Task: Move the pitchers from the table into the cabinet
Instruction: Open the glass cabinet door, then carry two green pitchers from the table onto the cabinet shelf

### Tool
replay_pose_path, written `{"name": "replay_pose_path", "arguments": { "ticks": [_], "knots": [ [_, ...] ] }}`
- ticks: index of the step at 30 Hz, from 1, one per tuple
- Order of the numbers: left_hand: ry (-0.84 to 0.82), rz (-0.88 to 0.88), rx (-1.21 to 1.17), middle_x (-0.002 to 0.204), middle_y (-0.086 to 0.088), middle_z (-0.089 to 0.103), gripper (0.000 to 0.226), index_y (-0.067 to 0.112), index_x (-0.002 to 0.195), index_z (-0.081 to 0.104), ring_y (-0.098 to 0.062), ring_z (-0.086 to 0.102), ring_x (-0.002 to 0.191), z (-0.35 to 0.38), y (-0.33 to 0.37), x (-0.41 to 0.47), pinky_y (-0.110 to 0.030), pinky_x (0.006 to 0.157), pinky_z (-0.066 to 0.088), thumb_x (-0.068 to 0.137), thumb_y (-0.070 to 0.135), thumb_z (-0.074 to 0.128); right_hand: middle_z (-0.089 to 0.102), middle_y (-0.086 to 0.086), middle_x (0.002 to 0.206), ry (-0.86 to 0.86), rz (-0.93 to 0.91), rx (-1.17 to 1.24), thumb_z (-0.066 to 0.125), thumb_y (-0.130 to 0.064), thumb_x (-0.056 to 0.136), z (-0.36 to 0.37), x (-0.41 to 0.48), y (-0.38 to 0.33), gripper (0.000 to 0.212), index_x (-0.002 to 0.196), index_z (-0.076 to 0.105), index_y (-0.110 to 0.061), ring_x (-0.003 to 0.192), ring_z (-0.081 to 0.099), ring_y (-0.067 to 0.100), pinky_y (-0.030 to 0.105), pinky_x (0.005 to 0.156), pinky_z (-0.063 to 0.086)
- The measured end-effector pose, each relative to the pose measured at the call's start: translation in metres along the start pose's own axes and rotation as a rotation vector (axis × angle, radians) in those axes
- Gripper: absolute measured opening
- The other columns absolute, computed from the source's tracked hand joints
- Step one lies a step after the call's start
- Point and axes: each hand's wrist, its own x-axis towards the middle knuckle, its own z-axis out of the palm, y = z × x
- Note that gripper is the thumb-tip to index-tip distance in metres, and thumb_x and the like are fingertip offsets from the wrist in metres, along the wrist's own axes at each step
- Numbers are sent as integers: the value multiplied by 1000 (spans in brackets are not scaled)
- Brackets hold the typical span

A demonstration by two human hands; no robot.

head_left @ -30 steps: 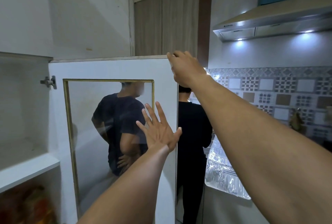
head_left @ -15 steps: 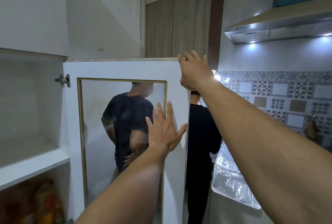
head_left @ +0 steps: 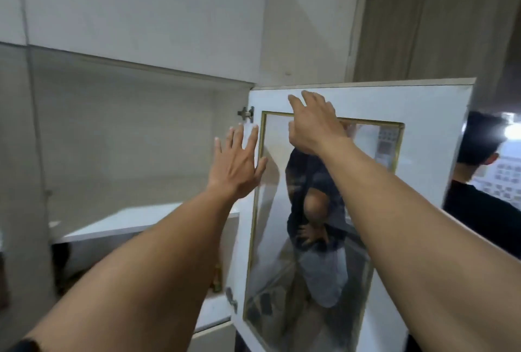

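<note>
Two bare forearms reach up toward a white wall cabinet [head_left: 118,131] whose glass-paned door [head_left: 423,114] stands swung open to the right.

The left hand [head_left: 236,168] is raised flat, palm forward, its fingers [head_left: 239,137] spread apart and holding nothing. The fingertips lie near the hinged edge of the door, just below and left of the upper metal hinge [head_left: 246,113]. Whether they touch the door or hover just before it cannot be told. Left of these fingers is the cabinet's open upper compartment, with a white shelf [head_left: 135,223] below them.

The right hand [head_left: 313,123] is higher, over the top left corner of the door's gold-trimmed glass pane [head_left: 321,239]. Its fingers [head_left: 310,99] are loosely extended and slightly parted, gripping nothing, with the tips reaching onto the white frame just under the door's top edge. Contact with the door looks likely but is not certain.

Below the right hand's fingers, the glass shows a blurred reflection of a figure in a dark top. Well to the right of them, past the door's free edge, a person [head_left: 479,188] in a black shirt stands partly hidden. A lower hinge [head_left: 231,299] sits far beneath the left hand.

No pitchers are visible anywhere: not in either hand and not on the cabinet shelf that shows.
</note>
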Motion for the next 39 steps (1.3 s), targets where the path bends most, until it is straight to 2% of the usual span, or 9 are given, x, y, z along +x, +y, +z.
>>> {"name": "replay_pose_path", "arguments": {
  "ticks": [4, 8, 13, 18, 22, 30, 39],
  "knots": [
    [-14, -160, 157, 163, -18, 9, 73, 20, 157, 4, -35, 11, 149, -31, -92, -38, -57, 118, 13, 98, 55, 29, 35, 18, 155, -26, -151, 160, 43, -27, 96, 38, 13, -87, 62, 154, 31, -11, 146, 26, 37, 56, 117, 24],
    [-40, -316, 285, 163, -17, 9, 72, 21, 157, 3, -35, 9, 149, -61, -169, -102, -56, 119, 13, 98, 54, 29, 27, 19, 162, -43, -291, 323, 45, -35, 98, 65, 17, -185, 65, 157, 27, -15, 151, 23, 35, 54, 121, 21],
    [-69, -518, 434, 163, -15, 8, 72, 23, 157, 4, -33, 7, 150, -102, -254, -175, -56, 119, 11, 97, 54, 31, 30, 19, 161, -81, -446, 489, 47, -38, 97, 88, 10, -304, 67, 157, 28, -15, 148, 28, 36, 54, 120, 23],
    [-120, -705, 554, 163, -15, 10, 73, 21, 157, 9, -33, 9, 150, -137, -328, -247, -56, 117, 13, 96, 53, 33, 22, 20, 164, -177, -599, 620, 48, -35, 97, 100, -14, -424, 71, 160, 20, -16, 151, 21, 36, 54, 122, 19],
    [-151, -788, 599, 163, -15, 10, 72, 22, 157, 6, -33, 9, 150, -152, -365, -304, -57, 118, 13, 97, 53, 31, 19, 19, 166, -248, -672, 708, 49, -35, 97, 104, -42, -501, 73, 160, 18, -17, 152, 19, 35, 55, 123, 18],
    [-117, -1069, 697, 163, -14, 9, 68, 22, 157, 5, -32, 7, 150, -210, -442, -419, -54, 118, 14, 99, 50, 29, 29, 20, 161, -292, -886, 859, 49, -32, 96, 103, -92, -671, 69, 158, 24, -15, 148, 26, 36, 55, 119, 25],
    [6, -1415, 673, 164, -12, 8, 68, 20, 157, 6, -31, 9, 149, -224, -516, -525, -49, 120, 12, 100, 48, 31, 28, 17, 162, -460, -1094, 955, 47, -32, 98, 134, -151, -830, 67, 158, 21, -15, 150, 24, 34, 55, 119, 25]
  ]
}}
